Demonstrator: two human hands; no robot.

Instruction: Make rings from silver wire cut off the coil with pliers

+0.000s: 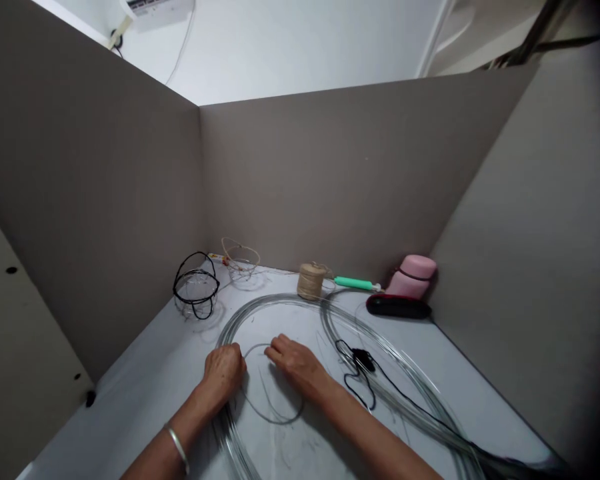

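Observation:
A small loop of thin wire point(274, 423) is held between my two hands over the white tabletop. My left hand point(225, 368), with a silver bangle point(177, 448) on its wrist, is closed on the loop's left side. My right hand point(296, 360) pinches the loop's upper edge with its fingertips. Around both hands lies a big coil of silvery wire point(403, 363); my left hand is over the coil's left side. Fine wire ends show inside the small loop. My fingers partly hide where the loop is gripped.
Black cord point(363, 360) lies across the coil at right. Behind stand a twine spool point(311, 281), a green-handled tool point(354, 284), a pink bottle point(413, 277) and a black case point(398, 307). Black wire rings point(196, 285) sit at left. Grey panels point(310, 180) enclose the table.

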